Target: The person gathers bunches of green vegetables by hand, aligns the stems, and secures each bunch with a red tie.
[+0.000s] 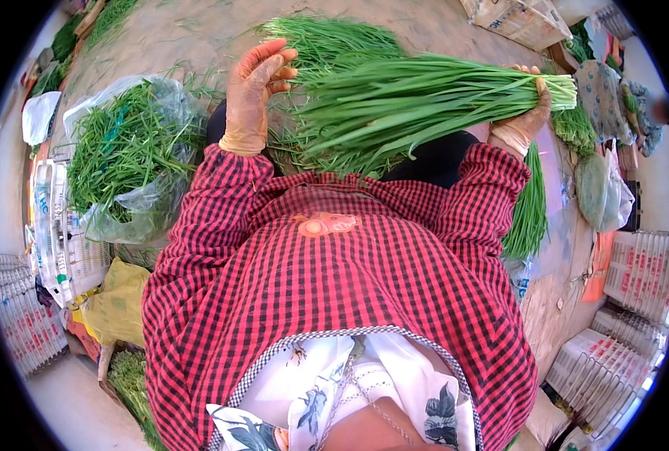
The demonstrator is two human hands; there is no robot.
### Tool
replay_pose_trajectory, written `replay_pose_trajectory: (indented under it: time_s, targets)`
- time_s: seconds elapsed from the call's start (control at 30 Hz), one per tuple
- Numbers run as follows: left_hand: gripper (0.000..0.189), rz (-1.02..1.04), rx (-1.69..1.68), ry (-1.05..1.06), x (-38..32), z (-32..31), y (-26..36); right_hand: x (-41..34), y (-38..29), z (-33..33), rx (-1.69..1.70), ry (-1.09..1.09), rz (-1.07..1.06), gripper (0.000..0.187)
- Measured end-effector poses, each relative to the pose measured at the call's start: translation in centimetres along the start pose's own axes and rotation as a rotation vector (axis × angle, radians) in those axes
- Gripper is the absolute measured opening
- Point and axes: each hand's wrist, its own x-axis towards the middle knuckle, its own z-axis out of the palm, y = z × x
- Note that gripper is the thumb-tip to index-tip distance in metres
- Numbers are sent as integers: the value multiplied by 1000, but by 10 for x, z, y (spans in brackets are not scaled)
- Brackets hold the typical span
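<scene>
My right hand [523, 115], in a thin soiled glove, is shut around the pale stem end of a big bunch of garlic chives [419, 98]. The long green leaves stretch to the left, above my knees. My left hand [255, 93], gloved as well, is raised left of the leaf tips, with its fingers half bent and apart and nothing seen in them. Behind the held bunch, a loose heap of chives [334, 42] lies on the floor. More chives [529, 208] lie on the floor beside my right arm.
A clear plastic bag [159, 211] full of loose green leaves stands at my left, by a white plastic crate [58, 225]. Another crate [517, 22] is at the far right. Stacked crates [639, 270] line the right side. Another person [644, 115] is at the right edge.
</scene>
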Motion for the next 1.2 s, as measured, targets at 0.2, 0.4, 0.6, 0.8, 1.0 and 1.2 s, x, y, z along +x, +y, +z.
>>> replay_pose_trajectory:
  time_s: [0.2,0.4,0.6,0.8,1.0,1.2]
  targets:
    - [22,-115,132,-204,-26,12,4,-1,-1,0,-117,254,-109,25]
    - [27,-368,344,-393,-34,25,-17,-5,-10,-25,-118,270,-165,26]
    - [33,-568,425,-555,-20,47,-39,-9,-111,-25,-254,290,-359,23]
    - [25,-413,389,-771,-13,122,-21,-26,-173,-26,-304,373,-530,23]
    - [29,-440,331,-771,-9,139,-30,-24,-121,-31,-169,361,-451,21]
    - [28,-389,265,-585,-3,119,-35,-14,-73,-48,-172,475,-289,21]
